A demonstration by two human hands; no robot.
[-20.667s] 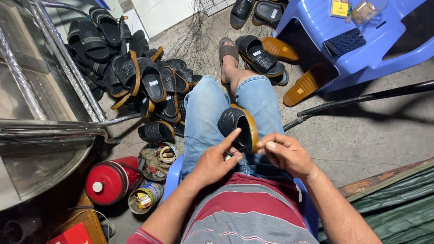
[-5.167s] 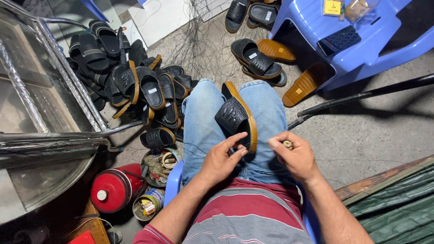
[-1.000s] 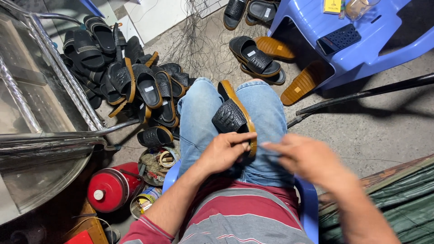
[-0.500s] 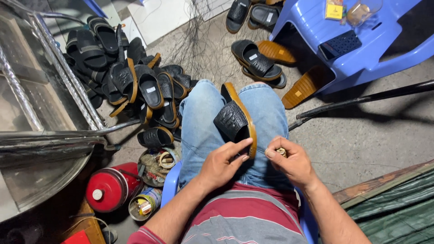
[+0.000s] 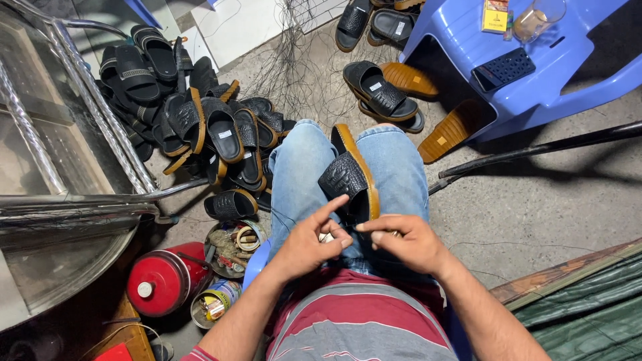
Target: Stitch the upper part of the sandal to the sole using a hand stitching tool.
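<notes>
Lying on the lap betw. the knees, the black sandal (image 5: 349, 177) runs lengthwise away from the body, tan sole edge up, heel end nearest both hands. Left hand (image 5: 309, 242) loosely curled w/ index finger pointing at its strap; right hand (image 5: 409, 242) pinches something small just beside the heel, can't tell what.

Packages and labels around the seated person

A small flat yellow-and-red cardboard packet (image 5: 495, 15) lies on the blue plastic table (image 5: 468, 47), just beside a clear drinking glass (image 5: 539, 18). Small white rectangular labels (image 5: 378, 86) sit on the black sandals' insoles. Two open printed tin cans (image 5: 215, 305) stand beside the red cylinder (image 5: 162, 280).
</notes>
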